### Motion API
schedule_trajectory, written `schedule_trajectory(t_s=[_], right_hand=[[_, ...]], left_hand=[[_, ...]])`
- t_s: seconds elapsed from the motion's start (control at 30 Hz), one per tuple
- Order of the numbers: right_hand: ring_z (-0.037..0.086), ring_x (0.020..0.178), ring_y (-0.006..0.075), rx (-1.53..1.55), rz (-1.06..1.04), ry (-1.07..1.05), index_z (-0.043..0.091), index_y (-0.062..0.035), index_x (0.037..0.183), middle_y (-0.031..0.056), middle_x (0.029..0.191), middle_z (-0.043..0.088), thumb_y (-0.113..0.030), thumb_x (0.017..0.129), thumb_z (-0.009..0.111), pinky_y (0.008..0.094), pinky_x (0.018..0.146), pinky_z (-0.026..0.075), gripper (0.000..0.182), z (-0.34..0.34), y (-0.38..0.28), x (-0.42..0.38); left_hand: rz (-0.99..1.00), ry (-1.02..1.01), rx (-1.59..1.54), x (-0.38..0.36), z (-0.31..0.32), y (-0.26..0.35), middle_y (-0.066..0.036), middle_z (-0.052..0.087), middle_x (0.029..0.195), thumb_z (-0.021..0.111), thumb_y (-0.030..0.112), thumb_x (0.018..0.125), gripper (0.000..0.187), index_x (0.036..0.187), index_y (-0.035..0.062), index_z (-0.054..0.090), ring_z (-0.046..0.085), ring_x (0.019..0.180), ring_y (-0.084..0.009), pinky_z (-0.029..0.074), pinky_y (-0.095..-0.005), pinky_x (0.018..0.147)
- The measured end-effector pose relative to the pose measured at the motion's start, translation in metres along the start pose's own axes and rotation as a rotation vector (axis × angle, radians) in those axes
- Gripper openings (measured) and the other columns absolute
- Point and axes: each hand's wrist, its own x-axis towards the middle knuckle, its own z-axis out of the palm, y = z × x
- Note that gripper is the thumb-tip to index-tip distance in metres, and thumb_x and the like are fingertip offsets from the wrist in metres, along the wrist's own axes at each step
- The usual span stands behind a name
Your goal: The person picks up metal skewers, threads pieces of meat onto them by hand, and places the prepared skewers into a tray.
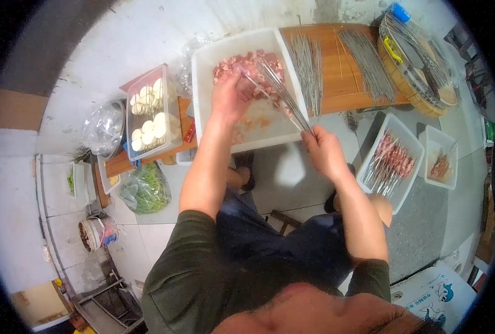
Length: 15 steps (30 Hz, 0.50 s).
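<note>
Several skewers (295, 112) in right hand (325, 149), raw meat (278, 67)

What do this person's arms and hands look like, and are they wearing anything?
Dark olive-green sleeves end around the elbows, leaving the forearms bare. The left hand and right hand show no gloves, and no watch or bracelet is visible.
</note>
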Motion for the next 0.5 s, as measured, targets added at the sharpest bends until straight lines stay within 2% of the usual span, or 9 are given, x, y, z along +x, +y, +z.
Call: schedule_trajectory(t_s=[0.1,0.2,0.3,0.4,0.5], right_hand=[[0.061,0.075,0.0414,-0.002,0.014,0.013,0.061,0.0004,0.093,0.0242,0.076,0.062,-0.026,0.096,0.056,0.0452,0.069,0.047,0.027,0.001,-0.001,0.0],[0.061,0.074,0.0423,-0.028,0.011,0.019,0.061,0.0004,0.092,0.0245,0.075,0.062,-0.026,0.096,0.057,0.046,0.068,0.047,0.027,0.001,-0.002,-0.001],[0.06,0.071,0.0425,-0.048,-0.037,0.044,0.061,0.0003,0.092,0.0242,0.074,0.061,-0.025,0.096,0.057,0.0459,0.066,0.047,0.026,0.003,-0.001,-0.002],[0.06,0.069,0.042,-0.008,-0.05,0.056,0.061,0.0003,0.092,0.0243,0.073,0.061,-0.024,0.096,0.057,0.0451,0.065,0.047,0.025,0.001,-0.003,-0.005],[0.059,0.068,0.0412,0.014,-0.05,0.072,0.061,0.0005,0.091,0.0244,0.072,0.06,-0.024,0.096,0.057,0.0443,0.064,0.047,0.025,0.0,-0.004,-0.005]], left_hand=[[-0.009,0.037,-0.003,0.001,0.001,0.0,-0.006,0.066,0.11,0.048,0.027,0.103,0.026,0.12,0.0094,0.056,0.064,0.103,-0.0219,0.053,-0.0439,0.086],[0.003,-0.025,-0.004,0.002,-0.004,-0.002,-0.007,0.066,0.11,0.047,0.027,0.103,0.026,0.119,0.0092,0.056,0.064,0.103,-0.0228,0.053,-0.0438,0.085],[-0.016,0.097,-0.007,0.003,-0.005,-0.002,-0.007,0.066,0.11,0.045,0.026,0.103,0.026,0.119,0.0086,0.055,0.064,0.103,-0.0241,0.053,-0.0434,0.084],[-0.005,-0.002,-0.023,0.004,-0.009,0.0,-0.007,0.066,0.11,0.044,0.025,0.104,0.026,0.121,0.0081,0.055,0.064,0.104,-0.0238,0.053,-0.0432,0.083],[0.02,0.052,-0.034,0.001,-0.001,0.0,-0.008,0.067,0.111,0.044,0.023,0.104,0.027,0.123,0.0073,0.054,0.064,0.104,-0.0233,0.053,-0.0426,0.082]])
